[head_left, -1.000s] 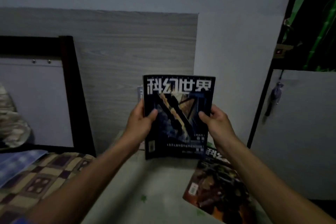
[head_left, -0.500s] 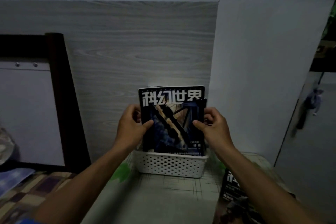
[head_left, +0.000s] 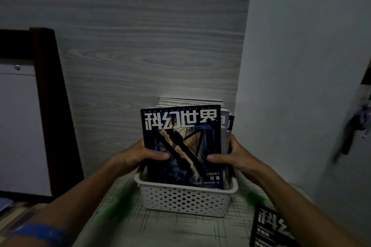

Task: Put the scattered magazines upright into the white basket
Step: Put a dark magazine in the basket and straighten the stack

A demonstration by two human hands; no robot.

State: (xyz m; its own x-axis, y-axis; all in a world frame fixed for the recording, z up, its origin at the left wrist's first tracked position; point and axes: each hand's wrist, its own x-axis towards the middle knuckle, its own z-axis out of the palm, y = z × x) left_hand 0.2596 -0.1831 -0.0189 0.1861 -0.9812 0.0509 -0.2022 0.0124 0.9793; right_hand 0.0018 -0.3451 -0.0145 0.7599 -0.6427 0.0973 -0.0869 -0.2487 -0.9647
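At the far left of the frame a dark wooden bed frame (head_left: pixel 45 106) is standing against the wall, its lower part running off the edge, and a blue band (head_left: pixel 40 233) on the left forearm is showing blurred in the lower left corner. The whole scene is dim, so fine detail is hard to make out.

The left hand (head_left: pixel 136 156) is gripping the left edge of the front magazine (head_left: pixel 181 146), thumb lying across the cover while the fingers are hidden behind it. This magazine is dark blue with large white characters across the top and a pale diagonal structure in the middle; it is standing upright in the white basket (head_left: pixel 186 199), its bottom edge hidden below the rim. Behind it, more magazines (head_left: pixel 225 120) are standing in the basket, only their tops and right edges peeking out.

The right hand (head_left: pixel 234 155) is clamping the right edge, thumb on the cover, fingers wrapping behind the stack.

The perforated basket is sitting on the worktop (head_left: pixel 180 230) at centre frame, against the grey wood-grain panel (head_left: pixel 140 56).

In the lower right, another magazine (head_left: pixel 269 228) is lying flat on the worktop, cut off by the frame and partly covered by the right forearm.
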